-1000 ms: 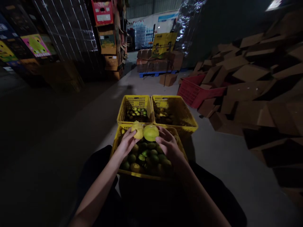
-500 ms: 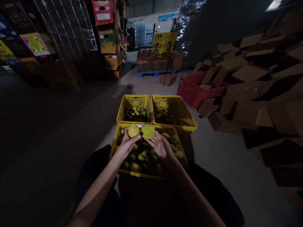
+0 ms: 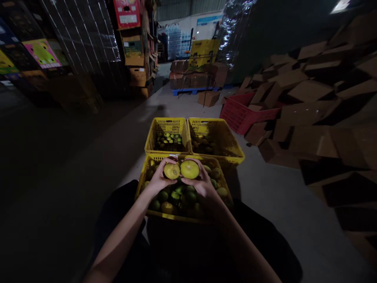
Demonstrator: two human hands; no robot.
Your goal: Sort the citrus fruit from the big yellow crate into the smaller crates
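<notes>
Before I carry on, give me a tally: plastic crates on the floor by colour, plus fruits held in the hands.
Yellow crates: 3
Red crate: 1
Held fruits: 2
Total: 6

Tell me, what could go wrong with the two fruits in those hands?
One might slip: the left hand and right hand each hold a round, smooth-looking fruit, the left fruit and the right fruit, above a near crate full of other fruit, so a drop could bruise some. Also, it's dim, so a bad spot might be missed.
</notes>
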